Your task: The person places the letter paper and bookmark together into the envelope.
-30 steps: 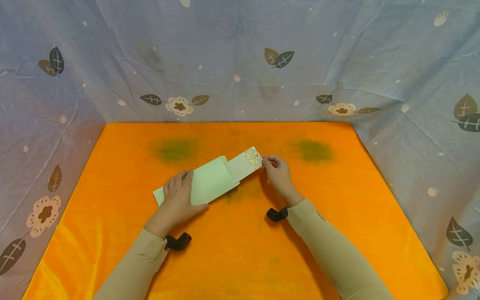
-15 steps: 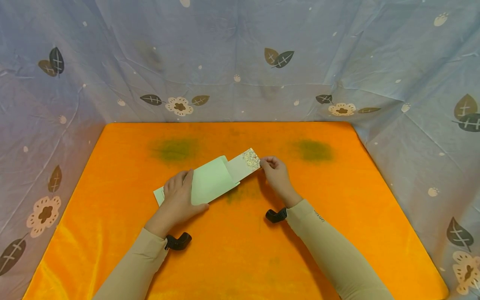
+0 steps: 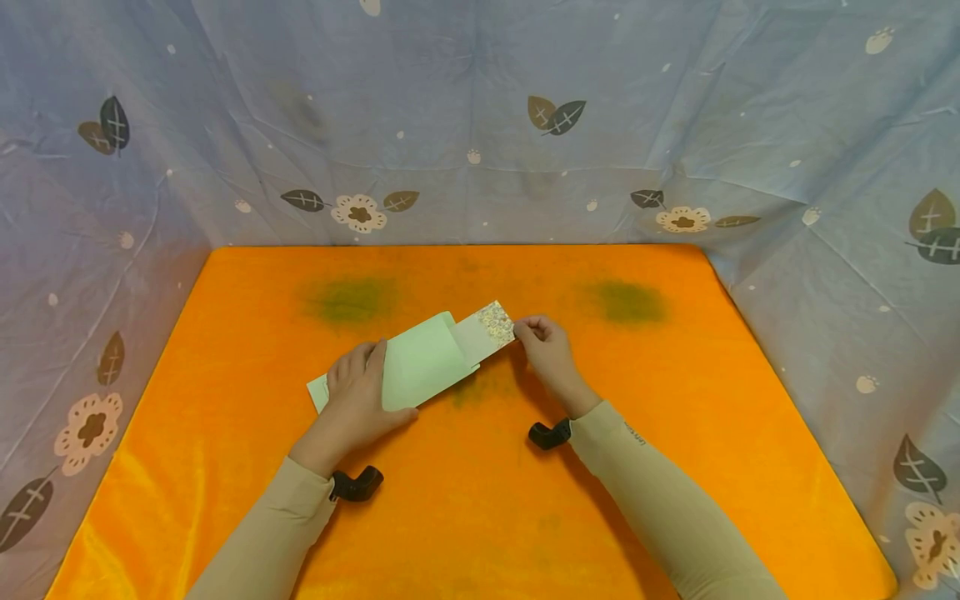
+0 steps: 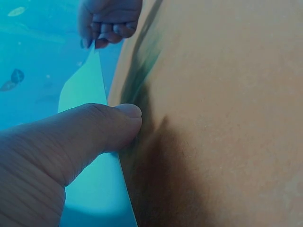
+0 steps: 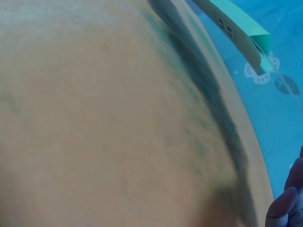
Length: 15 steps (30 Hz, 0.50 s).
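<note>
A pale green paper envelope (image 3: 423,358) is tilted above the orange surface, its mouth toward the upper right. My left hand (image 3: 356,400) grips its lower left part, the thumb across the near edge in the left wrist view. A white card (image 3: 477,333) with a speckled gold end sticks partly out of the mouth; the rest of it is hidden inside. My right hand (image 3: 547,350) pinches the card's speckled outer end. In the right wrist view, the envelope (image 5: 236,30) shows printed marks and an open mouth, with the card seen edge-on.
Orange cloth covers the table (image 3: 465,517), with dark greenish patches on it. Blue-grey curtains (image 3: 480,100) printed with leaves and flowers stand at the back and both sides. A black wrist device (image 3: 357,483) sits at the left cuff, another (image 3: 550,434) at the right.
My right hand has moved down and left with the card, which has slid farther into the envelope. The left hand and envelope have stayed in place.
</note>
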### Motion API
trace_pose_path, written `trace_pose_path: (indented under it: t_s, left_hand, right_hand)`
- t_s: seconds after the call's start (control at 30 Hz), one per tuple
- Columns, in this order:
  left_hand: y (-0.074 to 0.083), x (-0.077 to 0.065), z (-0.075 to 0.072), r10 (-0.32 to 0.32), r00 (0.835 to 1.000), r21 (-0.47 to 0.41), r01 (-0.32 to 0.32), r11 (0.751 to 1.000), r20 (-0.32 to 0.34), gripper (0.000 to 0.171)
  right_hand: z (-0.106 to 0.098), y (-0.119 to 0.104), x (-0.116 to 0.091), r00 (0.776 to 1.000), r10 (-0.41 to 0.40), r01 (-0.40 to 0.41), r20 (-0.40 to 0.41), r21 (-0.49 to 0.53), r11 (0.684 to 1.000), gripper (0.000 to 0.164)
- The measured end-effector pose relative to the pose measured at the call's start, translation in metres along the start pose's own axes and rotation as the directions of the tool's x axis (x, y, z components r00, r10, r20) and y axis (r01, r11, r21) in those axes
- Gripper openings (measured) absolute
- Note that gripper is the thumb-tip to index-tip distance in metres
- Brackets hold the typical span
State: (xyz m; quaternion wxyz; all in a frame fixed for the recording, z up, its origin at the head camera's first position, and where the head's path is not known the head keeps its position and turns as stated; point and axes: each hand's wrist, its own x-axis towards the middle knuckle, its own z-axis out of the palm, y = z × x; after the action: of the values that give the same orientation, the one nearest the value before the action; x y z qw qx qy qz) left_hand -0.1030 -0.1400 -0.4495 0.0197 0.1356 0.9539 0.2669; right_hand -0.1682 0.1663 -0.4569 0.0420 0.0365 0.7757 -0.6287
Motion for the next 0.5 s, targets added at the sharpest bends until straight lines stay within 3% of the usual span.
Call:
trace_pose_path:
  t_s: [0.5]
  left_hand:
    - [0.0002,-0.0002,0.0009,-0.005,1.000,0.003,0.005,1.000,-0.002,0.117]
  right_hand:
    - [0.0051,0.0019,-0.0032,1.000,0.000,0.000,0.027,0.008,1.000,0.029]
